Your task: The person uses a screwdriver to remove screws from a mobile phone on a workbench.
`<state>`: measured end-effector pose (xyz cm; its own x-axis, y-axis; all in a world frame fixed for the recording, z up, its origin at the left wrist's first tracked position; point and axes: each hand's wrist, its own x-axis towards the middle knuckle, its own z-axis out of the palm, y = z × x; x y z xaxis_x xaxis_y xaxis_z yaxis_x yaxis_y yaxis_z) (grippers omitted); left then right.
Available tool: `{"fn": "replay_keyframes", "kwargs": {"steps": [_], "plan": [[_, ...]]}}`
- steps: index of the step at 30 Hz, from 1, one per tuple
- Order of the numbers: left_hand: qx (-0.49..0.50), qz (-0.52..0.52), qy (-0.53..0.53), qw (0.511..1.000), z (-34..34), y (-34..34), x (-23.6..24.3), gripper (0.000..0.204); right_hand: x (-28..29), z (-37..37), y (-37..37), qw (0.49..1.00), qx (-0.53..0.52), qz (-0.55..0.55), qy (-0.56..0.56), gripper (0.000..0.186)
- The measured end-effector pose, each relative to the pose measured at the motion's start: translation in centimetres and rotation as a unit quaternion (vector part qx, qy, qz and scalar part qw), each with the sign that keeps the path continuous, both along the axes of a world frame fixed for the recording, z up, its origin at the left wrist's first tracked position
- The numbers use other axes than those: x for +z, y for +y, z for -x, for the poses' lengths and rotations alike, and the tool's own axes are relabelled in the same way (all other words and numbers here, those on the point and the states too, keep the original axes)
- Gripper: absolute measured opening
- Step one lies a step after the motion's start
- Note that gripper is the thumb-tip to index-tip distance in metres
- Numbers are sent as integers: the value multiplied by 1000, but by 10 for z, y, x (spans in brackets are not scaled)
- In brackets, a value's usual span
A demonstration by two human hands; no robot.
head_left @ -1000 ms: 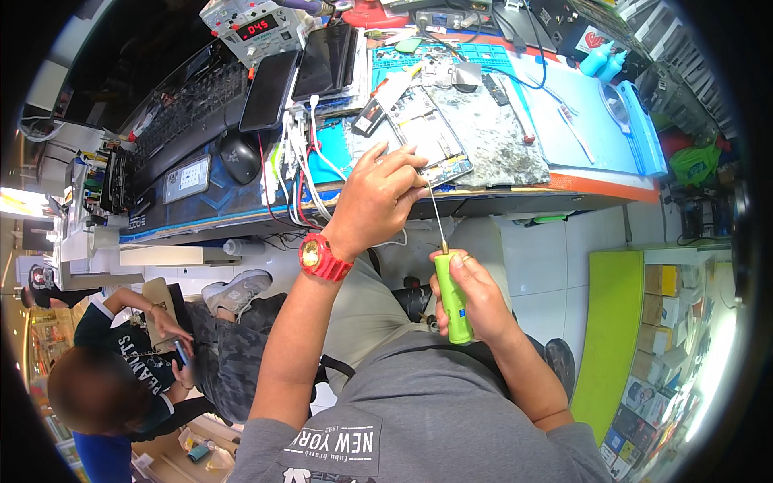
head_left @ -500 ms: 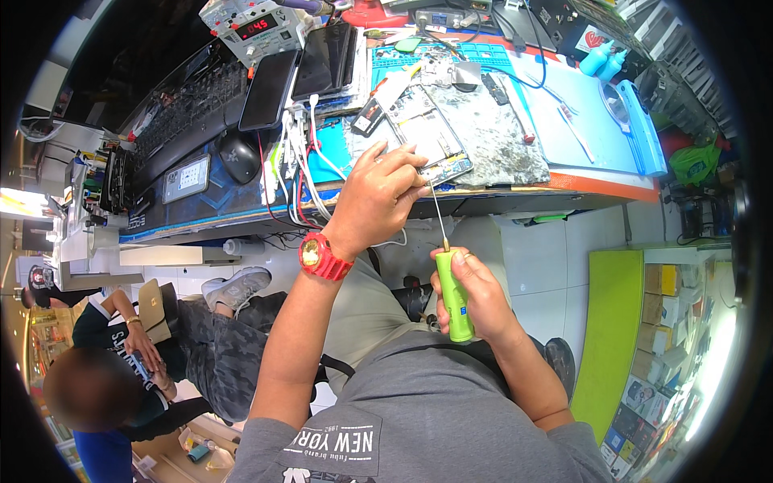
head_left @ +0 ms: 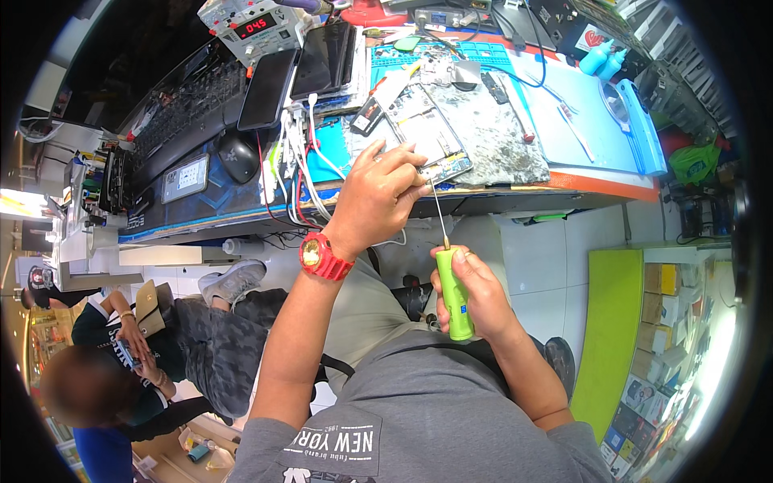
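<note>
An opened phone (head_left: 431, 137), its inner parts bare, lies at the near edge of the workbench. My left hand (head_left: 384, 189) has its fingers bent and closed around the phone's near-left corner; the fingertips partly hide that corner. Lower down, over my lap, my right hand (head_left: 481, 294) grips a screwdriver-like tool (head_left: 455, 302) by its thick green handle. A long thin metal shaft rises from the tool's brass collar and reaches the phone's near edge, beside my left fingertips. What the tip touches is too small to tell. A red watch (head_left: 320, 256) is on my left wrist.
The phone rests on a stained grey work mat (head_left: 507, 153). Left of it are white cables (head_left: 299, 153), a dark phone (head_left: 268, 90), a mouse (head_left: 238, 156) and a power supply (head_left: 256, 32). Rightward lies a pale blue mat (head_left: 584, 133). A seated person (head_left: 145, 354) is at left.
My hands, the phone and the green-handled tool keep almost the same places. The seated person at left has shifted slightly.
</note>
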<state>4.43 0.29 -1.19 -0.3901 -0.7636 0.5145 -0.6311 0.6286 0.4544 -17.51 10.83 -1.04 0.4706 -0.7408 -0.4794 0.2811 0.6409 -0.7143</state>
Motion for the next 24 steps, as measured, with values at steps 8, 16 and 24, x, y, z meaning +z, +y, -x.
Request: {"fn": "replay_keyframes", "kwargs": {"steps": [8, 16, 24], "plan": [[2, 3, 4, 1000, 2, 0, 1, 11, -2, 2, -1, 1000, 0, -3, -16, 47], [10, 1, 9, 1000, 3, 1, 2, 12, -2, 2, -1, 1000, -7, -7, -22, 46], [11, 3, 8, 1000, 3, 1, 1, 12, -2, 2, -1, 1000, -11, -4, -16, 48]]}}
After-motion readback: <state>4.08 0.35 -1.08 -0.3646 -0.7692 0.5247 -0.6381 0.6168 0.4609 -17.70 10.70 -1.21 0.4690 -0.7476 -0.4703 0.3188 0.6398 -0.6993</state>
